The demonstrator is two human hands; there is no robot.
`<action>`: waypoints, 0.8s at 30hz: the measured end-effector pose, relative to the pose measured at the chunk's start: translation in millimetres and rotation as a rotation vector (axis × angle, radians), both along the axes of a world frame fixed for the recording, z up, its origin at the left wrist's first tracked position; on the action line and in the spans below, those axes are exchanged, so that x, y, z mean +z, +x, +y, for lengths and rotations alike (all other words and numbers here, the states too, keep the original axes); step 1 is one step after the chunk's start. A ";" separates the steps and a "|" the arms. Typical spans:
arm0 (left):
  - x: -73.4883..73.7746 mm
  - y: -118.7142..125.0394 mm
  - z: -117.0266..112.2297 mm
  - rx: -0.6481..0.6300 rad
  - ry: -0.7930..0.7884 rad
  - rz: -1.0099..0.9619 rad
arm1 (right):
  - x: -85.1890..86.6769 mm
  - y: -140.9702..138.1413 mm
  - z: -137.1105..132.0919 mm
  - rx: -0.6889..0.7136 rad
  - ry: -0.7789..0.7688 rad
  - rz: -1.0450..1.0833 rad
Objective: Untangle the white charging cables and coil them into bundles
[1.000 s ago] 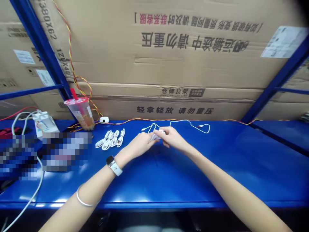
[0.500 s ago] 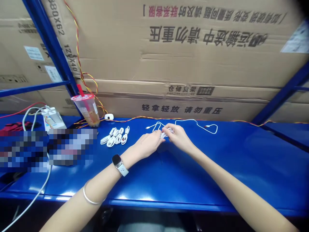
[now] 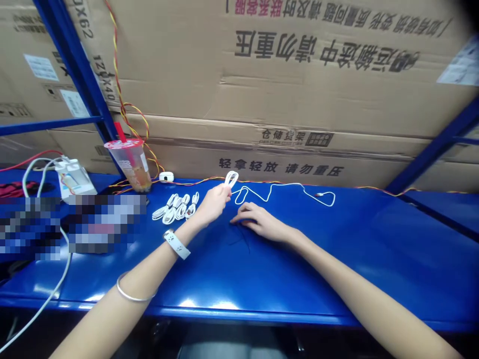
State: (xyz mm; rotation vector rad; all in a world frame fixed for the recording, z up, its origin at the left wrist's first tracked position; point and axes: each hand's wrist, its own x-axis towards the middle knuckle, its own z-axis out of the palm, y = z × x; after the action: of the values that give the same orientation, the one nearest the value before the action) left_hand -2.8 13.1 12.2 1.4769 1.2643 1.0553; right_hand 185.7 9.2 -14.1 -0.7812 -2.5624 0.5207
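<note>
My left hand [image 3: 214, 204] is closed around a coiled white cable [image 3: 231, 178], whose loops stand up above the fingers. My right hand [image 3: 266, 223] is low over the blue table, its fingertips pinched on a thin black tie [image 3: 245, 238]; more thin dark strands lie just beneath it. Behind the hands a loose white cable [image 3: 286, 185] winds to the right, its plug near the back. To the left of my left hand lie several bundled white cables [image 3: 176, 207], each coiled and bound.
A plastic drink cup [image 3: 130, 162] with a red straw stands back left, beside a small white case [image 3: 166, 176]. Further left is a white power strip [image 3: 75, 177] with cords. Large cardboard boxes [image 3: 179, 75] rise behind the blue table [image 3: 374, 249]. Blue posts [image 3: 437, 149] flank it.
My hands have come apart. The left has moved left and raised the coiled cable; the right has let go of the coil and dropped to the black ties on the table.
</note>
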 end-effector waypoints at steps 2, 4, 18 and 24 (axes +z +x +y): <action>-0.8 0.9 -0.6 -0.018 -0.044 -0.030 | -3.8 -1.1 0.4 -0.004 0.031 -0.050; -1.4 1.9 -1.9 -0.034 -0.048 -0.031 | -4.0 0.9 2.3 -0.032 0.013 -0.060; -5.8 -3.6 3.6 -0.048 -0.101 -0.067 | 5.8 21.4 14.0 0.026 -0.156 -0.144; -8.6 -5.0 6.5 -0.078 -0.141 -0.105 | 18.1 24.3 12.1 -0.056 -0.432 0.236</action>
State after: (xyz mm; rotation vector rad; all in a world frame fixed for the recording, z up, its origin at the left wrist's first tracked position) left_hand -7.8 19.6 3.6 1.3363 1.1735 0.9600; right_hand 209.9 21.2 4.0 -0.8679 -2.2300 1.1009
